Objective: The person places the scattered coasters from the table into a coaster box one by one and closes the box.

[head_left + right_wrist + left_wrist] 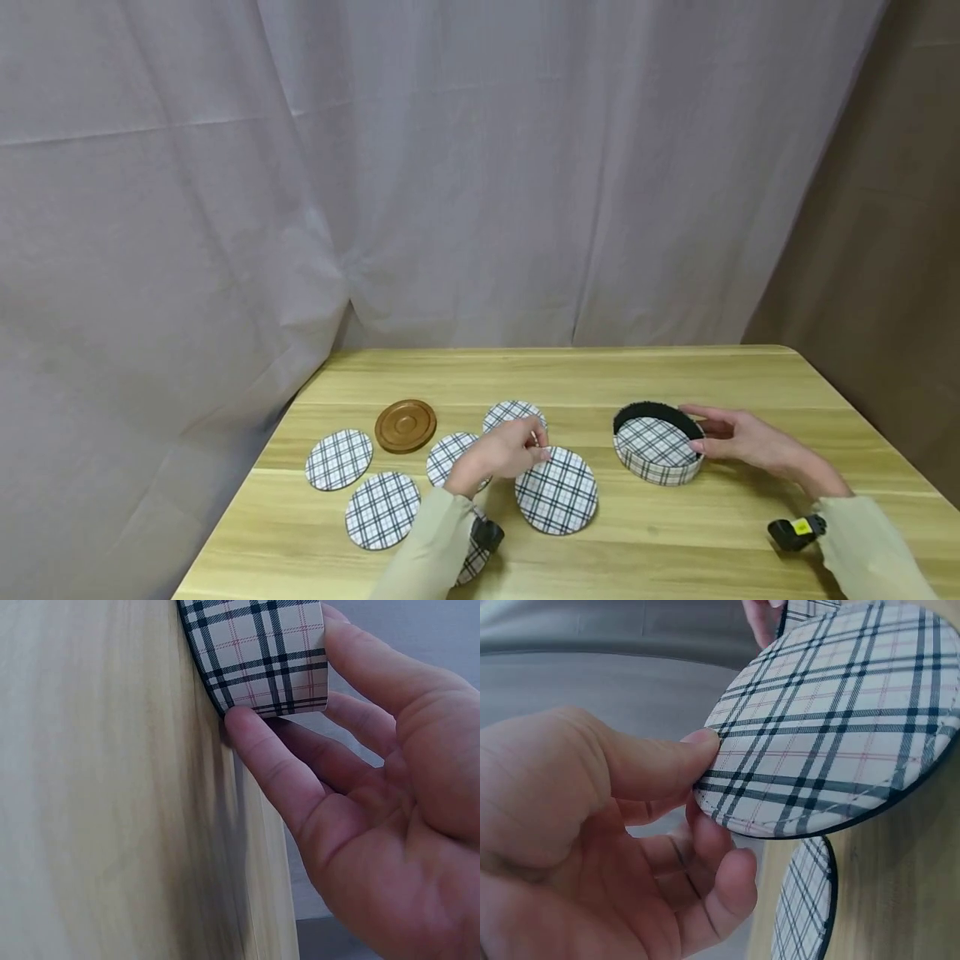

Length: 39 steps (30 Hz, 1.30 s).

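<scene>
My left hand (pixel 506 450) pinches the edge of a round plaid coaster (pixel 557 492) between thumb and fingers. In the left wrist view this coaster (pixel 840 720) is tilted, its stitched black-and-white check facing up. At the right, my right hand (pixel 753 442) grips the side of a low round plaid coaster holder (pixel 660 472), which has a black inner wall. A plaid disc (pixel 654 442) lies inside the holder. Close up in the right wrist view, the fingers of the right hand (pixel 375 772) bend around the holder's checked outer wall (pixel 259 656).
Plaid coasters lie to the left on the wooden table (pixel 660 562): one (pixel 338 459) at far left, another (pixel 382 510) nearer, others around and partly under my left arm. A brown wooden coaster (pixel 406 426) lies behind them. A grey curtain (pixel 465 183) hangs beyond the table.
</scene>
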### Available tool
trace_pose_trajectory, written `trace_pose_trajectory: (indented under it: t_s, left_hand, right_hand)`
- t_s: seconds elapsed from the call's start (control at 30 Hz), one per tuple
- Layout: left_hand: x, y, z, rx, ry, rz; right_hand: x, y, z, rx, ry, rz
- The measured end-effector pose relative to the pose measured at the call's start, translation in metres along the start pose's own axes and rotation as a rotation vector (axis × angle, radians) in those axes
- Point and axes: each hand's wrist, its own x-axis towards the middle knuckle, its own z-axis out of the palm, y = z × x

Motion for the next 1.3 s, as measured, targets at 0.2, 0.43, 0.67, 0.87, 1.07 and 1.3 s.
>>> trace_pose_trajectory:
  t_s: [0.2,0.43,0.67,0.87,1.07,1.3]
  left_hand:
    - [0.003,-0.004,-0.002,-0.109,-0.001,0.024]
    - [0.008,-0.005,-0.002,-0.282,0.023,0.033]
    - [0.017,-0.006,0.001,-0.422,0.092,-0.001]
    - [0.023,-0.008,0.007,-0.520,0.162,-0.036]
    - [0.031,-0.008,0.013,-0.586,0.225,-0.058]
    - [0.043,-0.006,0.019,-0.676,0.307,-0.068]
  right_hand:
    - [-0.002,0.000,0.001,0.009,0.001,0.006]
    - [-0.002,-0.003,0.001,-0.003,0.009,0.012]
    - [-0.001,-0.001,0.002,0.020,0.009,0.001]
    - [-0.002,0.000,0.003,0.045,0.001,0.011]
    - [-0.003,-0.001,0.003,0.060,0.001,0.000]
    - [-0.002,0.002,0.003,0.089,-0.008,0.000]
